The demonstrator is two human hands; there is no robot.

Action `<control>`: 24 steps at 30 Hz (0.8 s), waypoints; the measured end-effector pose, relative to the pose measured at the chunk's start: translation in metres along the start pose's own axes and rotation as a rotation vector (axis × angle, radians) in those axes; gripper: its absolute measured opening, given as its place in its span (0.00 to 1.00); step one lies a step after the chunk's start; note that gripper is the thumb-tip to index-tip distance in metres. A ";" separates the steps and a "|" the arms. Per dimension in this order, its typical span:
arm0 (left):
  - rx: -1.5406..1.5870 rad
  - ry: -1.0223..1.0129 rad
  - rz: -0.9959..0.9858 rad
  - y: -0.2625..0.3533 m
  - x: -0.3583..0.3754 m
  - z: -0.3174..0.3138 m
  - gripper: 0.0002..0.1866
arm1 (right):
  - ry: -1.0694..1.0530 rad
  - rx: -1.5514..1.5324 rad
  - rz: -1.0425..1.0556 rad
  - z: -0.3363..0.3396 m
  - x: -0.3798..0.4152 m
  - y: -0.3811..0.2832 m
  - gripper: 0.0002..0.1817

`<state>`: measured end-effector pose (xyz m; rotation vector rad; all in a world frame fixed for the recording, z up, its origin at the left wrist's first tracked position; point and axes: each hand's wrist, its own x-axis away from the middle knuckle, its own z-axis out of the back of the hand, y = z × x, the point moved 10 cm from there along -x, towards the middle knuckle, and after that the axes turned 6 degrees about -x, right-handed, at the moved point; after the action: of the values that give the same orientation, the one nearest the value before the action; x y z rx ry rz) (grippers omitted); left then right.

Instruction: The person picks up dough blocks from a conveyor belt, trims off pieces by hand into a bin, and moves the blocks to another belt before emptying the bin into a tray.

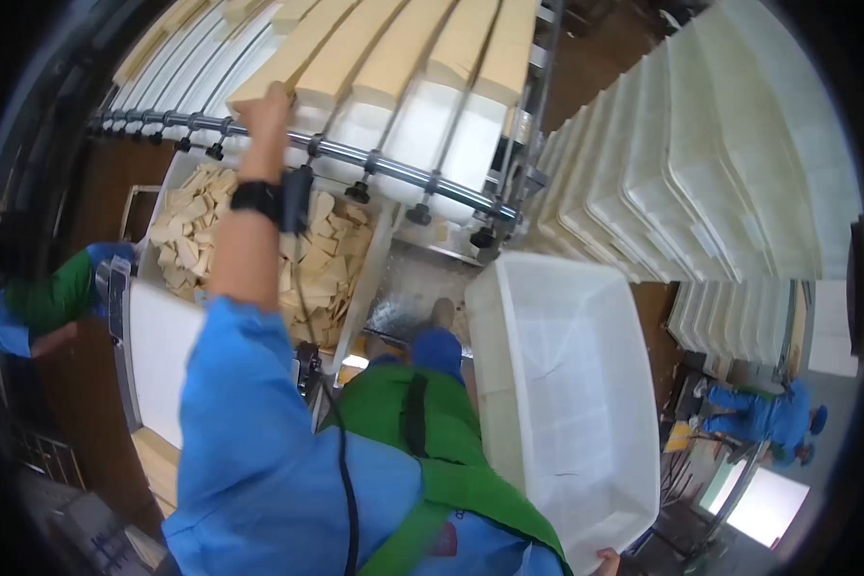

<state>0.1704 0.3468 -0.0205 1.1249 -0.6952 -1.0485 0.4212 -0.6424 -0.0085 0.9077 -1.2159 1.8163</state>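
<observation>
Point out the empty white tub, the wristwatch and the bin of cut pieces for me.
White tub (557, 384), head view: on its bare inside floor.
Wristwatch (255, 198), head view: on the black band around the raised left wrist.
Bin of cut pieces (184, 240), head view: on the pale pieces piled inside it.

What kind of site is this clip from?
Most likely a food processing plant. The left hand reaches up to tan slabs coming down a row of chutes; cut pieces fill a bin below. An empty white tub is held at right, with stacked tubs behind.
</observation>
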 end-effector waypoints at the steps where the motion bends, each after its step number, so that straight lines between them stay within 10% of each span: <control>1: 0.236 -0.036 -0.265 0.011 0.027 0.005 0.28 | 0.000 0.018 -0.008 -0.001 -0.004 -0.007 0.19; 3: 0.177 0.332 -0.167 -0.030 0.109 0.036 0.24 | -0.012 0.044 -0.018 -0.009 -0.014 -0.018 0.20; 7: 0.291 0.083 0.380 -0.159 0.281 0.019 0.09 | -0.102 0.050 -0.022 -0.033 -0.044 -0.054 0.22; 10: 0.813 0.019 1.349 -0.198 0.401 -0.009 0.18 | -0.083 0.056 -0.196 -0.041 -0.101 -0.073 0.29; 11: 0.860 0.107 1.358 -0.216 0.402 -0.001 0.18 | -0.155 -0.031 -0.153 -0.070 -0.110 -0.085 0.27; 13: 0.970 0.293 1.357 -0.295 0.393 0.004 0.21 | -0.400 1.203 0.737 -0.187 -0.018 -0.150 0.24; 16: 1.243 0.274 1.240 -0.353 0.370 -0.005 0.17 | -0.063 0.572 0.094 -0.187 -0.070 -0.143 0.23; 20: 1.355 0.421 1.222 -0.344 0.365 -0.010 0.18 | -0.447 1.505 0.623 -0.270 -0.080 -0.182 0.24; 24: 1.434 0.378 1.326 -0.342 0.368 -0.015 0.16 | -0.668 1.462 0.737 -0.321 -0.045 -0.189 0.20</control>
<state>0.2169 -0.0128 -0.3692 1.4756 -1.5924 0.9855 0.5605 -0.2989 -0.0650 2.1562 -0.2986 3.1974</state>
